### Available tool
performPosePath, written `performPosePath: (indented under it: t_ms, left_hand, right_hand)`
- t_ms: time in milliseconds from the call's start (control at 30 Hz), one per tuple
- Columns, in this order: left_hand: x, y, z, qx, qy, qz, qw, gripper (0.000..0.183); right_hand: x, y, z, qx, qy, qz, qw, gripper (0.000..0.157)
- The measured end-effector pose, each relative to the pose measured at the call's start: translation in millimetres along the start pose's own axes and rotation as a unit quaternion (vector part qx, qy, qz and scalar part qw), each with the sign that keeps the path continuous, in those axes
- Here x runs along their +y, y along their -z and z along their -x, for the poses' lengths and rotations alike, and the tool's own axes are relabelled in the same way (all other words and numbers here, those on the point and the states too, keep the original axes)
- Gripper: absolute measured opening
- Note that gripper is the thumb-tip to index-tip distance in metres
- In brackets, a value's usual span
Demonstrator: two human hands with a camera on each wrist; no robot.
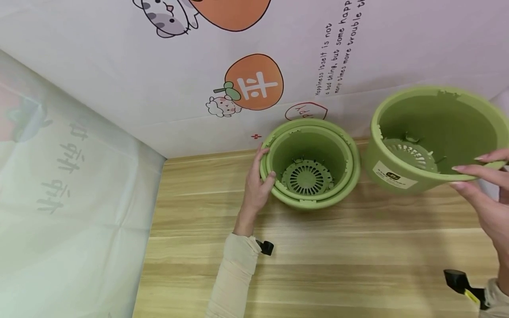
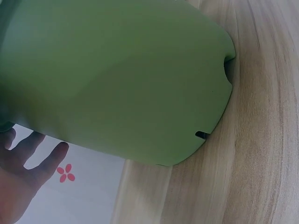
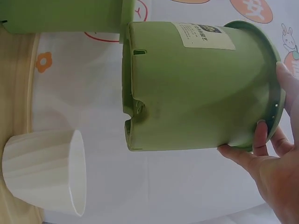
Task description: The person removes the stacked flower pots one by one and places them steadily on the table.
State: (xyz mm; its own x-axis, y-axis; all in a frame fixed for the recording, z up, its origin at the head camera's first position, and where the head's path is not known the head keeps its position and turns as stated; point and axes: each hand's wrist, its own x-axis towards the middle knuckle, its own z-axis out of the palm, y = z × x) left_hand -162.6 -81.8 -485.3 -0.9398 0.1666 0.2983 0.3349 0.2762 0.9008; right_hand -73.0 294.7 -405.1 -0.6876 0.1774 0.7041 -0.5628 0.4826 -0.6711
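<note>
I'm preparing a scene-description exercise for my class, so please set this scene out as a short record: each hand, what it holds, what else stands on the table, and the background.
Left hand: grips the rim of the green pot stack
Stack: one pot inside another, standing on the table
Right hand: holds the labelled green pot by its rim
Labelled pot: raised off the table
Also on table: white pot
Background: sheet printed with cartoons and lettering

Beige sleeves (image 1: 234, 274) end beside black wrist devices (image 1: 267, 247), the right yellow-striped.
</note>
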Motion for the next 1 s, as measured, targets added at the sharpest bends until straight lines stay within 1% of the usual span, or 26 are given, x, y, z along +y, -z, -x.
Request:
performPosePath:
  t_ms: [33,100,200,367,433,500,600,767,933,1000]
  left_hand:
    - [3.6,0.6,-0.1,-0.002,0.0,0.0,1.0,0.063]
    - [5.7,0.9,-0.2,-0.003,0.001,0.001,1.0,0.063]
    - [7.4,0.7,-0.3,-0.002,-0.002,0.005,1.0,0.062]
    - [6.6,0.3,-0.8,-0.002,-0.008,0.008,0.9999,0.062]
    - [6.2,0.4,-0.8,-0.001,-0.007,0.007,0.9999,0.062]
    - [6.0,0.8,-0.7,0.001,-0.008,0.006,1.0,0.062]
    - [5.9,1.6,-0.7,0.003,-0.01,0.001,0.9999,0.062]
    - [5.3,1.8,-0.5,-0.001,-0.011,0.001,0.9999,0.063]
    - [4.9,1.4,-0.1,-0.003,-0.006,0.004,1.0,0.063]
    - [5.9,1.4,0.0,-0.003,-0.002,0.004,1.0,0.063]
  right_hand:
    - [0.6,0.2,0.6,-0.001,-0.004,0.002,1.0,0.042]
    - [1.8,0.5,1.8,-0.001,-0.013,0.0,1.0,0.04]
    - [4.3,0.1,3.0,0.0,-0.01,-0.002,1.0,0.039]
    - [6.3,-1.3,7.2,0.005,0.004,-0.04,0.999,0.041]
    - [5.4,-1.6,9.1,-0.003,0.006,-0.048,0.999,0.043]
    - [3.5,-2.2,10.3,-0.016,0.002,-0.039,0.999,0.046]
    - [-1.1,-5.1,10.8,-0.028,-0.009,-0.04,0.999,0.051]
    - [-5.5,-9.4,10.7,-0.039,-0.012,-0.036,0.999,0.057]
    - [2.5,-5.9,14.8,-0.054,-0.017,-0.029,0.998,0.061]
    - [7.3,-2.8,17.1,-0.066,-0.02,-0.021,0.997,0.064]
